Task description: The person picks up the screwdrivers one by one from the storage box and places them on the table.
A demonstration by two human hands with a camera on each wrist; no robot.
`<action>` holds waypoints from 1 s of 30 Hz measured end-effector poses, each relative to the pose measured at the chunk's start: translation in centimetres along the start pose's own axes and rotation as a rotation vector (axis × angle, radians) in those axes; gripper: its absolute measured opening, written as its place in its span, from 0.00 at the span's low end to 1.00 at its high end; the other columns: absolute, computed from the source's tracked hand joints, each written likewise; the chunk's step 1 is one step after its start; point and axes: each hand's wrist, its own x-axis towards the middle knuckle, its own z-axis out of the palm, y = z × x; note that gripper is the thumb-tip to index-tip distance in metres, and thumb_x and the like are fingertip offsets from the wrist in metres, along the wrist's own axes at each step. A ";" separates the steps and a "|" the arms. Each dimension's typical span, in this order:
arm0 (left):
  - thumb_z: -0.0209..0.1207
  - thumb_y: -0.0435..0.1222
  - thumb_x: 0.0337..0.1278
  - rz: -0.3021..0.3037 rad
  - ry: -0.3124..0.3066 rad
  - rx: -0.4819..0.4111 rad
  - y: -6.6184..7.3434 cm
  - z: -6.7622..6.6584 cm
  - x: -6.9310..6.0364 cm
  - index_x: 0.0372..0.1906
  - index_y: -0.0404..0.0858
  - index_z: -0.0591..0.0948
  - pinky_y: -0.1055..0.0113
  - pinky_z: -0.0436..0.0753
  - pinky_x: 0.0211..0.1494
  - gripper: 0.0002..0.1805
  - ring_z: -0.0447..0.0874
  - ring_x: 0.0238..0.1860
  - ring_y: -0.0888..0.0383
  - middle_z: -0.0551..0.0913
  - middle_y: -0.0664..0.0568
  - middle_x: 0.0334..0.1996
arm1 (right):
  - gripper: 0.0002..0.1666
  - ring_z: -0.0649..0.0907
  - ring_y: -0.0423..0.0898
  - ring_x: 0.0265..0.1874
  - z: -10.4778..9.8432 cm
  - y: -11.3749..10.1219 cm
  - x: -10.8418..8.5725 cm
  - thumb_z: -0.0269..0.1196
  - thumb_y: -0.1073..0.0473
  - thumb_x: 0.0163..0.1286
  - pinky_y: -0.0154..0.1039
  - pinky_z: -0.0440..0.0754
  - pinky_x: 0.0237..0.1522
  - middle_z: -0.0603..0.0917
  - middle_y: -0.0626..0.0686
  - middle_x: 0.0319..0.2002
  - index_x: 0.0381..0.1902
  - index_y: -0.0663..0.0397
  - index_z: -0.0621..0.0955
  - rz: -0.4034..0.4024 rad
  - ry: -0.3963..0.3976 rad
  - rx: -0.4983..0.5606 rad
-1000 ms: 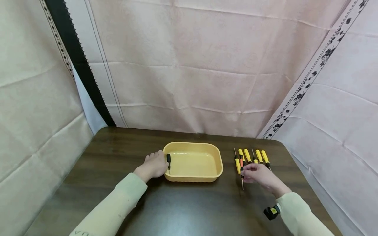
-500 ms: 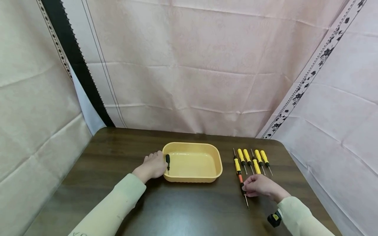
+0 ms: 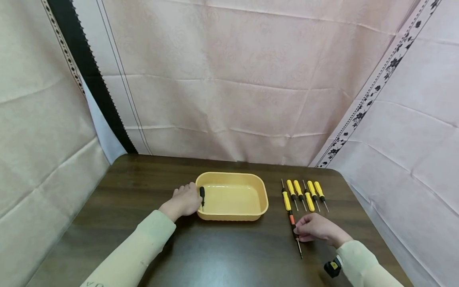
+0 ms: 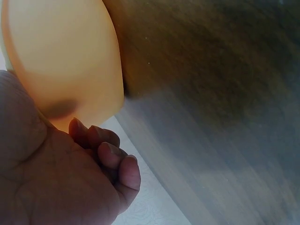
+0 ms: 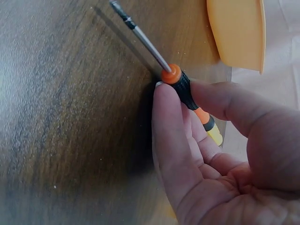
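Observation:
In the head view my right hand (image 3: 315, 228) pinches an orange-and-black screwdriver (image 3: 292, 221) between thumb and fingers. Its shaft points down toward the near side; the right wrist view shows the black grip (image 5: 183, 93) between thumb and forefinger, above the table. My left hand (image 3: 184, 200) holds the left rim of a pale yellow plastic tray (image 3: 233, 218), with several fingers curled by its outer wall in the left wrist view; the thumb is hidden. A small black screwdriver (image 3: 202, 193) lies inside the tray along its left side.
Several yellow-handled screwdrivers (image 3: 310, 201) lie in a row right of the tray, some tip-up and others tip-down. Everything stands on a dark wooden table (image 3: 229, 247). Pale cloth (image 3: 233, 99) hangs behind and at both sides.
The right hand has drawn the orange-and-black screwdriver toward the near side, away from the yellow row, and its tip has swung right. The left hand keeps its hold on the tray.

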 end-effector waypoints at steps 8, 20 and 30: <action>0.49 0.43 0.68 -0.005 -0.007 -0.009 -0.2 0.0 -0.2 0.54 0.28 0.66 0.54 0.64 0.47 0.22 0.66 0.39 0.48 0.70 0.44 0.37 | 0.10 0.84 0.49 0.32 0.3 -0.1 0.3 0.62 0.66 0.65 0.46 0.83 0.37 0.84 0.58 0.35 0.39 0.71 0.78 -0.006 0.000 -0.045; 0.48 0.43 0.68 0.001 -0.003 -0.009 0.0 0.0 -0.2 0.54 0.28 0.66 0.54 0.64 0.46 0.21 0.67 0.38 0.48 0.71 0.44 0.36 | 0.12 0.83 0.48 0.30 0.2 -0.3 0.0 0.67 0.60 0.63 0.45 0.83 0.35 0.84 0.55 0.32 0.32 0.67 0.80 0.026 0.061 -0.138; 0.48 0.43 0.68 0.005 0.006 -0.002 -0.1 0.2 0.0 0.55 0.27 0.66 0.53 0.65 0.48 0.23 0.67 0.39 0.48 0.72 0.43 0.39 | 0.11 0.81 0.50 0.33 -1.1 -2.0 0.1 0.65 0.60 0.64 0.47 0.83 0.38 0.84 0.57 0.44 0.38 0.66 0.79 0.055 0.201 -0.150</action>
